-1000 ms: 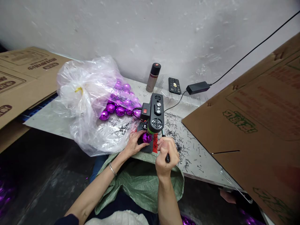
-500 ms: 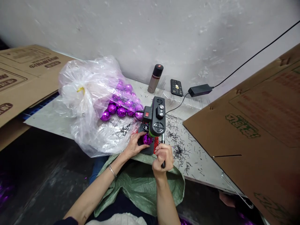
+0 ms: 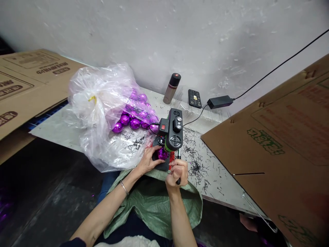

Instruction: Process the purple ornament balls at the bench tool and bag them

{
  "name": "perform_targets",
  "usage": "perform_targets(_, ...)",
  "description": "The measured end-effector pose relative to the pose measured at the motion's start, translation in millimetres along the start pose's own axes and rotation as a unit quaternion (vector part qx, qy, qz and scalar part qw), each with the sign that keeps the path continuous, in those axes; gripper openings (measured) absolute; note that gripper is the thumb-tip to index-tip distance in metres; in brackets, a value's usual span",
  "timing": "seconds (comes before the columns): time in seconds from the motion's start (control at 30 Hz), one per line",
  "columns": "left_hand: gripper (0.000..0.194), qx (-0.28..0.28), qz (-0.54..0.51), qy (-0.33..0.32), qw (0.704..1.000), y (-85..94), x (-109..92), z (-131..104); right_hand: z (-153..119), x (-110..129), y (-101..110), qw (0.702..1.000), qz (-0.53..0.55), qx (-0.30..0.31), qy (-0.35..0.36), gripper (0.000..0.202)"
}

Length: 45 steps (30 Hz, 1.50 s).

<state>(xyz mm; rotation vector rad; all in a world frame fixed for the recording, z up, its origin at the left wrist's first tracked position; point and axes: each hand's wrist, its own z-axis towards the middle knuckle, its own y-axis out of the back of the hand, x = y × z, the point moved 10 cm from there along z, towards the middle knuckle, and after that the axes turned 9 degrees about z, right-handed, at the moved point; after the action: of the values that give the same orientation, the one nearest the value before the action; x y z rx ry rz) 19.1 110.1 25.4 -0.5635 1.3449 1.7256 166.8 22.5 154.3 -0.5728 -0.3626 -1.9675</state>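
A small black bench press machine [image 3: 174, 128] with round vents, knobs and a red switch stands on the table. Under its head sits a shiny purple mirror-faceted ball [image 3: 162, 154]. My left hand [image 3: 149, 160] grips this ball between thumb and fingers from the left. My right hand [image 3: 178, 172] is wrapped round the black grip of the machine's lever [image 3: 179, 154]. Left of the machine, a clear plastic bag [image 3: 95, 137] with a yellow tie holds several more purple balls [image 3: 135, 123].
Black thin scraps [image 3: 195, 166] litter the table [image 3: 218, 188]. By the wall stand a bottle [image 3: 172, 88], a phone [image 3: 194, 98] and a power adapter [image 3: 220, 102] with its cable. Cardboard boxes flank both sides, the right box [image 3: 277, 147] close by. Green cloth [image 3: 151, 202] hangs over my lap.
The whole view has shifted slightly. Both hands keep their grips on the ball and the lever, with no other clear movement.
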Motion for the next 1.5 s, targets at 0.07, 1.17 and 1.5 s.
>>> perform_targets(0.07,0.058,0.002,0.003,0.001,1.000,0.0,-0.8,0.0,-1.0,-0.7,-0.1,1.000,-0.002,-0.003,0.001,0.038)
perform_targets(1.17,0.045,-0.199,0.243,0.073,0.947,156.5,21.7,-14.8,27.3,11.8,3.6,0.998,0.016,0.021,-0.049,0.039)
perform_targets(1.5,0.032,-0.162,0.208,0.236,0.935,199.4,97.7,37.1,29.3,17.4,0.6,0.999,0.011,0.023,-0.033,0.039)
